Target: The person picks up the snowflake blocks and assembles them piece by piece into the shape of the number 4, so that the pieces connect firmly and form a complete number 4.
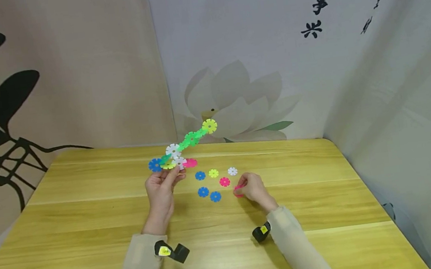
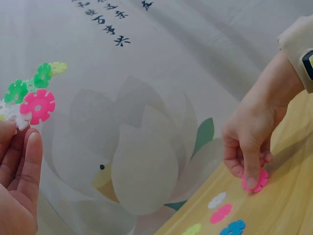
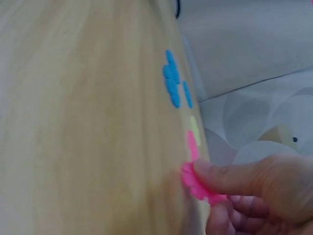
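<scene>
A: What appears at left?

B: The left hand (image 1: 159,193), pinching a chain of notched discs (image 1: 191,138) above the table (image 1: 216,261); the head view shows its blue disc (image 1: 155,165), cropped from the left wrist view.

A: Rightward?

B: Six loose discs (image 1: 224,182), then the right hand (image 1: 254,188) — apart from the left — gripping a pink disc (image 2: 262,180); whether this touches the table cannot be told.

A: Writing?

B: Farther right, black characters (image 1: 321,2) on the backdrop (image 1: 249,21); 万事兴 reads downward.
</scene>
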`<action>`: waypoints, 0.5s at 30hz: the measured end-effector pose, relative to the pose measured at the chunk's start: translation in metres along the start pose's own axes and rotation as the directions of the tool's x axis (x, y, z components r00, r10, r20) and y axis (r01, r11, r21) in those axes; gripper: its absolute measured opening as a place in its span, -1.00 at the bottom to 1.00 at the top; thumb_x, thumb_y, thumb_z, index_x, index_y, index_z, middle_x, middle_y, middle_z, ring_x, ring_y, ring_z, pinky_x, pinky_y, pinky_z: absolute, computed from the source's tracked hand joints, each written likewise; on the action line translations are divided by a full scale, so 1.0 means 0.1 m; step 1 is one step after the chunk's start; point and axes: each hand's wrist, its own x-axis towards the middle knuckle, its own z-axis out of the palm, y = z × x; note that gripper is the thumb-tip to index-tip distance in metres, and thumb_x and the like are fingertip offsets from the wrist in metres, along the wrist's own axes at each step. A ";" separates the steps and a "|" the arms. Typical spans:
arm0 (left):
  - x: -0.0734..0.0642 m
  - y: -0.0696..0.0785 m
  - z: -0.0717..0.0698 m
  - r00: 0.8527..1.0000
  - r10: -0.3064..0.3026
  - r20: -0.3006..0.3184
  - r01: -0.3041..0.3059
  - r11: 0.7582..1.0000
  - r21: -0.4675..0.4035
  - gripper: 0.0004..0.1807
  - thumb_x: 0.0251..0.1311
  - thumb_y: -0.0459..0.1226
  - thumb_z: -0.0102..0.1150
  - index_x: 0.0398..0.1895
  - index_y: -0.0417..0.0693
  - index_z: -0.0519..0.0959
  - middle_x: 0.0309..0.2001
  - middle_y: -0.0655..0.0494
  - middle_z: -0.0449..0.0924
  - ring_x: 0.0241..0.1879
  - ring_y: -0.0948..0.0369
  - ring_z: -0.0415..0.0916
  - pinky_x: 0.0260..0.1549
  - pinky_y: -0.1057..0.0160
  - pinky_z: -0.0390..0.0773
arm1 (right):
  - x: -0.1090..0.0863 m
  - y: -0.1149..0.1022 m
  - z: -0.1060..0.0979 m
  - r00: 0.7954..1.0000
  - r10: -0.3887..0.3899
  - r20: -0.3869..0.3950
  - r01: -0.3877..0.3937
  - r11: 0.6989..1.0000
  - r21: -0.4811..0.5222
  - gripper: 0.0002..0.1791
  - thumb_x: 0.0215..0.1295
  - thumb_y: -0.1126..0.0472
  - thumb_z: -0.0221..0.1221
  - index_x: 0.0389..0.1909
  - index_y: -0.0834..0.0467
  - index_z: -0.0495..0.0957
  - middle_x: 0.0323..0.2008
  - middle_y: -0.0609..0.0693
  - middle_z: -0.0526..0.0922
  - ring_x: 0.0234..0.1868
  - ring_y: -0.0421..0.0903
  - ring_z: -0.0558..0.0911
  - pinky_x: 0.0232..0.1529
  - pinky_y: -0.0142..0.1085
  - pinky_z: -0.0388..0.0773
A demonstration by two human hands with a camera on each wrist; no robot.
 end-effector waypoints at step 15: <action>-0.03 -0.04 0.09 0.999 0.005 0.033 -0.005 1.000 -0.019 -0.70 0.13 -0.63 0.04 -0.45 -0.09 0.63 -0.47 0.07 0.68 -0.47 0.22 0.64 -0.42 0.32 0.68 | -0.30 -0.53 -0.14 0.933 -0.287 -0.217 0.358 0.802 0.478 -0.89 0.15 0.43 0.24 -0.34 0.43 0.56 -0.46 0.25 0.63 -0.52 -0.11 0.64 -0.46 -0.30 0.69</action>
